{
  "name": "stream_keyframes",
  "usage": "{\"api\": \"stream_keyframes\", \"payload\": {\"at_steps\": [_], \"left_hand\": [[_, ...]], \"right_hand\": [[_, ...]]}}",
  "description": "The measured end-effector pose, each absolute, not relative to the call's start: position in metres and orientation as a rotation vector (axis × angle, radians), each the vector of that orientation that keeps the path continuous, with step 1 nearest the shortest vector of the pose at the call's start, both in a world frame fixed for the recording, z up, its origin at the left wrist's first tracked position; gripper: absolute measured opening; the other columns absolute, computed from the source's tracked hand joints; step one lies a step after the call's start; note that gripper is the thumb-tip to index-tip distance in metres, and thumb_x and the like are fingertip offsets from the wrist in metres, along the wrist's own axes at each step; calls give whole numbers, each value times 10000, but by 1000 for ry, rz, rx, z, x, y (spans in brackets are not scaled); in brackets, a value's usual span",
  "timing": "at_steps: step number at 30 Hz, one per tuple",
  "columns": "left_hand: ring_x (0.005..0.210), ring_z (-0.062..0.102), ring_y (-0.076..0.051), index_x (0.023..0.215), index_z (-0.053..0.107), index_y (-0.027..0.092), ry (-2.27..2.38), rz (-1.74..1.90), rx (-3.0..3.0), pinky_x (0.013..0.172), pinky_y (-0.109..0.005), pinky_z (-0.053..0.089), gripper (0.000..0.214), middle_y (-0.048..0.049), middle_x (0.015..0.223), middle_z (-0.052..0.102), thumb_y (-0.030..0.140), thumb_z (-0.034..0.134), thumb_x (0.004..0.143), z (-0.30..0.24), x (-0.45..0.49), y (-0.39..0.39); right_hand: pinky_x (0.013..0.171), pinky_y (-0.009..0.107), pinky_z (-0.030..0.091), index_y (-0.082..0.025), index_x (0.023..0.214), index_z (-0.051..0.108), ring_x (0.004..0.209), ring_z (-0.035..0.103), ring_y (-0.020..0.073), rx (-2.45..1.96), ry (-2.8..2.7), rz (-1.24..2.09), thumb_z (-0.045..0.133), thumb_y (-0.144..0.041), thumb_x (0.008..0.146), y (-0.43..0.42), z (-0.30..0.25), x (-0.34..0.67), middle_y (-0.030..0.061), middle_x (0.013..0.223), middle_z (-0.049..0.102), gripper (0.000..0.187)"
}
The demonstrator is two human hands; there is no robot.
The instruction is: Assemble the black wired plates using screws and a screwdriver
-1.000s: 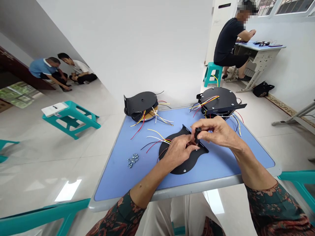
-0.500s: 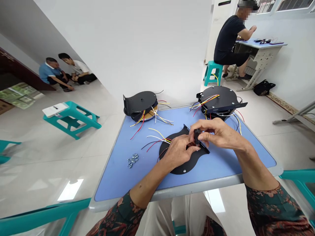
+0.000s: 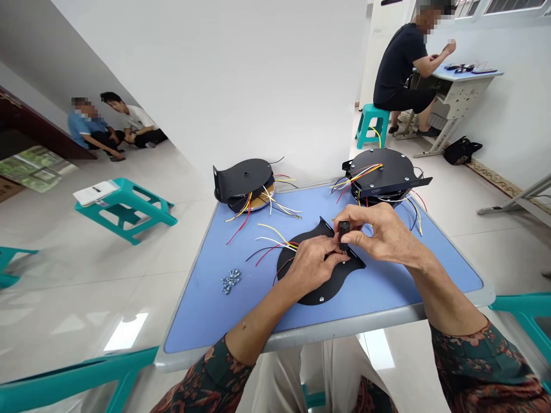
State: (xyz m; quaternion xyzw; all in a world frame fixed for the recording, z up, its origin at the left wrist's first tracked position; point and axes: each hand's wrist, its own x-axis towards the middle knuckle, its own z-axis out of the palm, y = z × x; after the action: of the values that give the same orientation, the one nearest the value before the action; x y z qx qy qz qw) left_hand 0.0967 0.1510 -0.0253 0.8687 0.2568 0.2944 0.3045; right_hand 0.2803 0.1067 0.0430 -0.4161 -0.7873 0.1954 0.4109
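My right hand (image 3: pixel 381 235) is closed round the black handle of a screwdriver (image 3: pixel 344 232), held upright. Its lower end points at the bent flange side of a black metal plate (image 3: pixel 321 287) lying on the table. My left hand (image 3: pixel 316 261) lies over the plate, thumb and fingers drawn together at the screwdriver's lower end; what they pinch is hidden. A silver screw (image 3: pixel 321 299) shows near the plate's front edge. Yellow, white, red and black wires (image 3: pixel 275 244) stick out from the plate's left side.
A pile of small screws (image 3: pixel 231 281) lies on the blue table (image 3: pixel 198 310), left of the plate. Behind stand two black plate assemblies with wires, one at left (image 3: pixel 245 178), one at right (image 3: pixel 385 172). Green stools (image 3: pixel 129 206) stand around. Another person (image 3: pixel 400 69) sits at a desk.
Both hands stay at the same place on the plate. The right fingers and the screwdriver handle have shifted slightly, the handle now more upright. The person at the desk has raised a hand.
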Motion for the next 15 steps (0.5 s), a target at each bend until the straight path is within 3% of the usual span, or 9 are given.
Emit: {"api": "stream_keyframes", "payload": {"at_steps": [6, 11, 15], "left_hand": [[799, 697, -176, 822, 730, 184, 654, 801, 2376, 785, -294, 516, 97, -24, 828, 740, 147, 670, 888, -28, 97, 151], [794, 694, -181, 778, 715, 180, 698, 763, 2386, 753, -286, 511, 103, -23, 823, 734, 172, 694, 879, -26, 97, 151], [820, 691, -186, 805, 717, 180, 708, 729, 2402, 770, -286, 509, 85, -27, 841, 740, 178, 690, 885, -20, 99, 148]], "right_hand": [[638, 254, 426, -185, 899, 667, 640, 567, 123, -1029, -2003, 457, 608, -468, 941, 108, 43, 281, 12, 759, 692, 292], [609, 232, 426, -193, 1056, 689, 651, 601, 113, -961, -2022, 588, 565, -377, 982, 108, 45, 281, 15, 822, 730, 234], [570, 237, 414, -191, 937, 679, 614, 586, 115, -1038, -2005, 487, 561, -366, 982, 107, 43, 279, 19, 784, 713, 216]]}}
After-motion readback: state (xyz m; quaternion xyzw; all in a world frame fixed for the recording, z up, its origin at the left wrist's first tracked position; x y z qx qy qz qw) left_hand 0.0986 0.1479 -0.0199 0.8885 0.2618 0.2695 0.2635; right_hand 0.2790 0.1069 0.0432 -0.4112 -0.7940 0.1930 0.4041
